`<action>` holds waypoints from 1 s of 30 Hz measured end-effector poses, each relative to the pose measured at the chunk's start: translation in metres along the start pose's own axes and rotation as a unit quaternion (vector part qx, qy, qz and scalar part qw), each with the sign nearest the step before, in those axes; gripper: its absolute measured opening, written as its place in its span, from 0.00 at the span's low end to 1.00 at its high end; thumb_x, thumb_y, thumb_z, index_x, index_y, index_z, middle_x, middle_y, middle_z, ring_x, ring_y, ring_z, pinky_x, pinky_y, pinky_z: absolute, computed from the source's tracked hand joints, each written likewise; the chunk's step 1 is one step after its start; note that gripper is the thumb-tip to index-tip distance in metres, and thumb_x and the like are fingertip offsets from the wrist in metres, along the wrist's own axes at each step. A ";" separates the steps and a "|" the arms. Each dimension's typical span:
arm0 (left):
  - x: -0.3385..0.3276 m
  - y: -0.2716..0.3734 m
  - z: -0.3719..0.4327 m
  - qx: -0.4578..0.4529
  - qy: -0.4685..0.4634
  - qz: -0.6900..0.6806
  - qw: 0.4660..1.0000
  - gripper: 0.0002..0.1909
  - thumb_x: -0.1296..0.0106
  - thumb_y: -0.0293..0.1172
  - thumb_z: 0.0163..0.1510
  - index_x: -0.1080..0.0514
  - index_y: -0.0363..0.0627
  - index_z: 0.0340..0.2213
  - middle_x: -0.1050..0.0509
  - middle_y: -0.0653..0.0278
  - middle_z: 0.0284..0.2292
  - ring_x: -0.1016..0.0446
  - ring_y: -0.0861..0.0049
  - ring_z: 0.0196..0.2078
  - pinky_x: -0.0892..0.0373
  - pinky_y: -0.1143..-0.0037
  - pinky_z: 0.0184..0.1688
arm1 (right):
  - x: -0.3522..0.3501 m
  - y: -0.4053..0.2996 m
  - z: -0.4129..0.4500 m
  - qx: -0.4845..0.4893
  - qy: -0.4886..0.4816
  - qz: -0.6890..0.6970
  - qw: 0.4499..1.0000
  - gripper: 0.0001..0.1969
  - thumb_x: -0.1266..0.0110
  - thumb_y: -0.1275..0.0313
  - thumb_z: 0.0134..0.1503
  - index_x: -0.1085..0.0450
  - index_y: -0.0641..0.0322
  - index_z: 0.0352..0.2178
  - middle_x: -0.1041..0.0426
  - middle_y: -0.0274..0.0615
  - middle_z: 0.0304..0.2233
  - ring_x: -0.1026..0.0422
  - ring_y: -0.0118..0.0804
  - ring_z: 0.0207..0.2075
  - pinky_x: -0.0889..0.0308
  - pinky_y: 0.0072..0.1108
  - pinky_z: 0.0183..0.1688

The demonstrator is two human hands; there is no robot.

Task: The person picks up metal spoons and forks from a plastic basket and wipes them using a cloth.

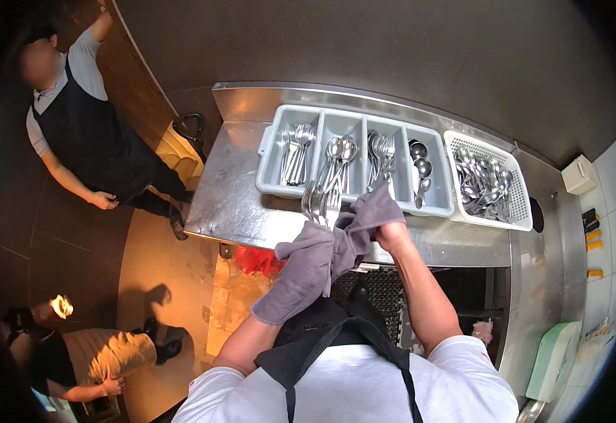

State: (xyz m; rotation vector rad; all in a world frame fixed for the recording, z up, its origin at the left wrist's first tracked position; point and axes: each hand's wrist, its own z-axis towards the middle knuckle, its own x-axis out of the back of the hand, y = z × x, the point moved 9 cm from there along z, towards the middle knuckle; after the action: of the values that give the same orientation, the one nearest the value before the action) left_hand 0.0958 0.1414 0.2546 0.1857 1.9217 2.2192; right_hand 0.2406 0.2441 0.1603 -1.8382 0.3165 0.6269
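A grey-purple cloth (305, 269) covers my left hand (300, 264), which grips a bunch of metal forks (316, 203) through it, tines pointing away from me. My right hand (390, 232) holds the other end of the cloth beside the bunch; its fingers are mostly hidden. Just beyond is a grey cutlery tray (265, 182) with several compartments. From left to right they hold forks (296, 158), spoons (341, 158), a mix of forks and spoons (381, 153), and ladle-like round spoons with smaller spoons (420, 164). A white perforated basket (522, 195) full of jumbled cutlery stands right of the tray.
The tray and basket rest on a stainless steel counter (228, 185) with a raised back edge. At the upper left stands a person in a dark apron (102, 143); another person (102, 354) is at the lower left. Knives (593, 232) hang on the right wall.
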 end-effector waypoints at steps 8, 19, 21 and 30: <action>0.007 -0.034 -0.012 -0.019 -0.062 0.123 0.990 0.03 0.54 0.22 0.56 0.30 0.38 0.32 0.30 0.61 0.32 0.29 0.75 0.35 0.32 0.74 0.33 | -0.097 -0.034 -0.053 0.347 -0.081 -0.612 0.706 0.04 0.49 0.75 0.54 0.30 0.63 0.32 0.26 0.43 0.31 0.27 0.37 0.30 0.31 0.25 0.34; 0.005 -0.040 -0.020 -0.094 0.154 0.139 0.974 0.11 0.53 0.17 0.52 0.33 0.42 0.18 0.31 0.64 0.21 0.33 0.79 0.23 0.40 0.74 0.23 | -0.040 -0.077 -0.019 0.378 0.086 -0.447 0.806 0.06 0.42 0.74 0.50 0.32 0.60 0.29 0.28 0.39 0.26 0.28 0.35 0.29 0.32 0.26 0.33; 0.004 -0.044 -0.019 -0.076 0.103 0.163 0.978 0.11 0.53 0.18 0.51 0.34 0.42 0.17 0.32 0.62 0.21 0.33 0.78 0.23 0.41 0.74 0.22 | -0.049 -0.082 -0.021 0.396 0.067 -0.374 0.836 0.08 0.41 0.74 0.51 0.32 0.62 0.32 0.27 0.40 0.29 0.28 0.35 0.32 0.32 0.27 0.36; -0.040 0.012 -0.003 -0.109 0.022 0.411 0.905 0.05 0.51 0.24 0.49 0.33 0.39 0.21 0.31 0.54 0.25 0.32 0.64 0.29 0.39 0.67 0.30 | -0.080 -0.070 -0.049 0.264 0.293 -0.720 0.571 0.11 0.46 0.66 0.48 0.29 0.64 0.29 0.28 0.53 0.25 0.30 0.54 0.30 0.33 0.33 0.37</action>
State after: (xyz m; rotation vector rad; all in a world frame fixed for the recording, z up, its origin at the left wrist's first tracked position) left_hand 0.1334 0.1279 0.2671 1.0959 1.7808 2.9276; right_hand 0.2236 0.2161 0.2728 -1.0630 -0.5649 -1.1488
